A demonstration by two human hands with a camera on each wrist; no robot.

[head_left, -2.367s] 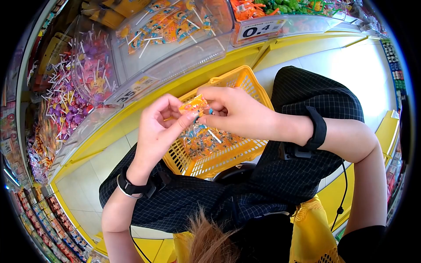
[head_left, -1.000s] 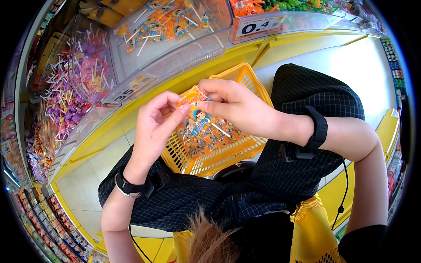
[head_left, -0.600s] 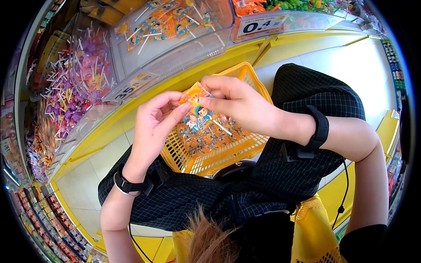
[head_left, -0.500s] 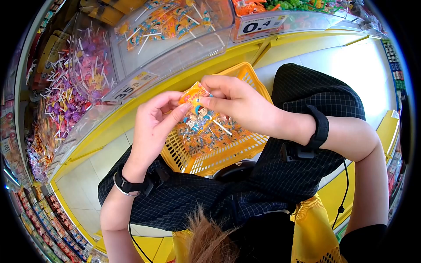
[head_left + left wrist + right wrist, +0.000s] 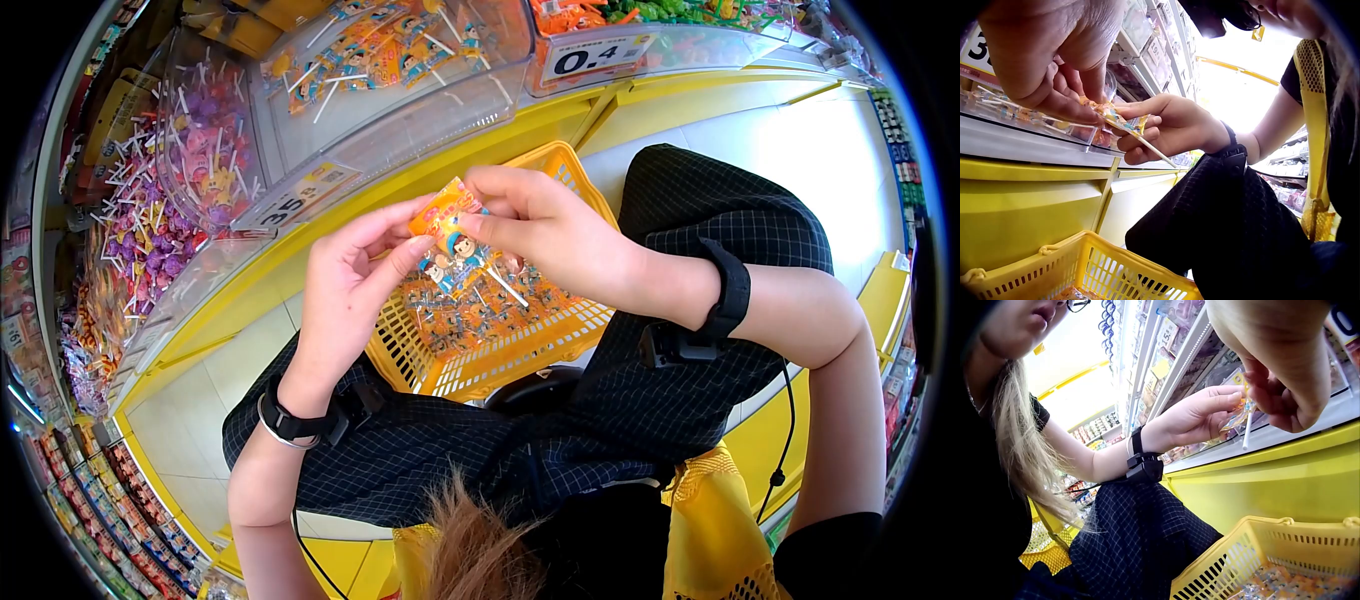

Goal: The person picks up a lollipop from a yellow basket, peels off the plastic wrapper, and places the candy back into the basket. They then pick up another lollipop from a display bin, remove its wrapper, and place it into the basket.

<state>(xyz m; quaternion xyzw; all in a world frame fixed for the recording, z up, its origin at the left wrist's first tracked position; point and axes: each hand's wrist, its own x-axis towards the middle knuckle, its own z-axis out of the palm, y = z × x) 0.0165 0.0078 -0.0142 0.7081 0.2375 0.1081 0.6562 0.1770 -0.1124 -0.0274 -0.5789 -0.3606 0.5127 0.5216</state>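
Pale tiled floor, yellow panels, stocked shelves

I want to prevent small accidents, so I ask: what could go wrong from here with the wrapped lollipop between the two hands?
The left hand and right hand both pinch the wrapped lollipop by its wrapper, so the wrapper might tear if they pull apart.

If it slips, it could fall into the yellow basket below and be hard to find among the similar-looking orange packets.
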